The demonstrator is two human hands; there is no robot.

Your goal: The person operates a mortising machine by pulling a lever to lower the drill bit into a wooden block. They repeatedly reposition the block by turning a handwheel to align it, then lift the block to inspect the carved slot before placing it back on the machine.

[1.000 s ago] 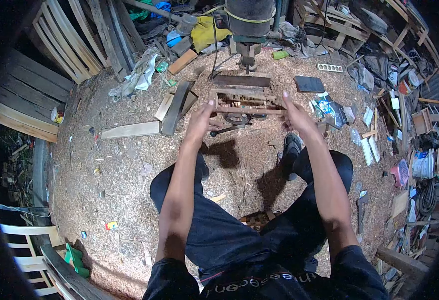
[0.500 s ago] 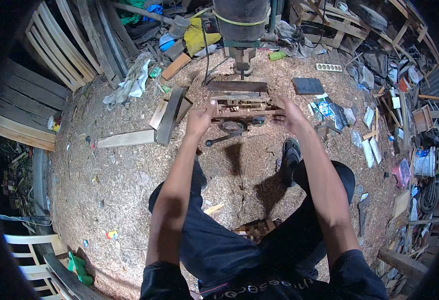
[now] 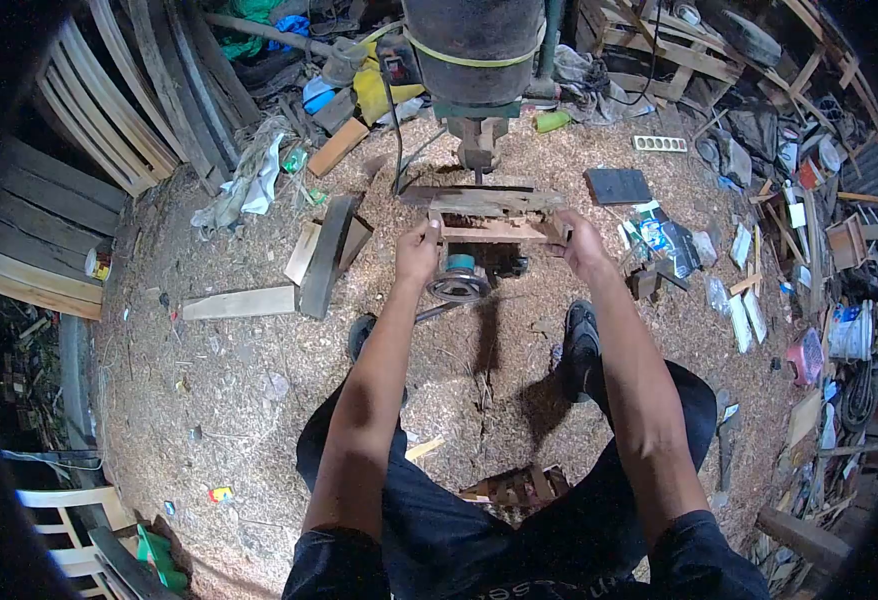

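My left hand (image 3: pixel 417 252) grips the left end of a light brown wooden piece (image 3: pixel 494 233). Round its other end the fingers of my right hand (image 3: pixel 581 246) are closed, partly hidden behind the wood. The piece lies across the table of an upright drilling machine (image 3: pixel 472 55), in front of a rough, weathered board (image 3: pixel 489 200). Wood chips lie between the two. The machine's bit (image 3: pixel 479 176) points down just behind that board. Below the wooden piece sits a round handwheel (image 3: pixel 459 288).
Wood shavings cover the floor. To the left lie a dark plank (image 3: pixel 329 258) and a pale board (image 3: pixel 241 303). A black flat block (image 3: pixel 617 186) and crumpled packaging (image 3: pixel 665 240) lie to the right. Curved slats (image 3: pixel 109 105) lean at the far left.
Both hands have shifted slightly with the wooden piece, which now shows a broader front face. The view has tilted, so the machine appears lower and larger.
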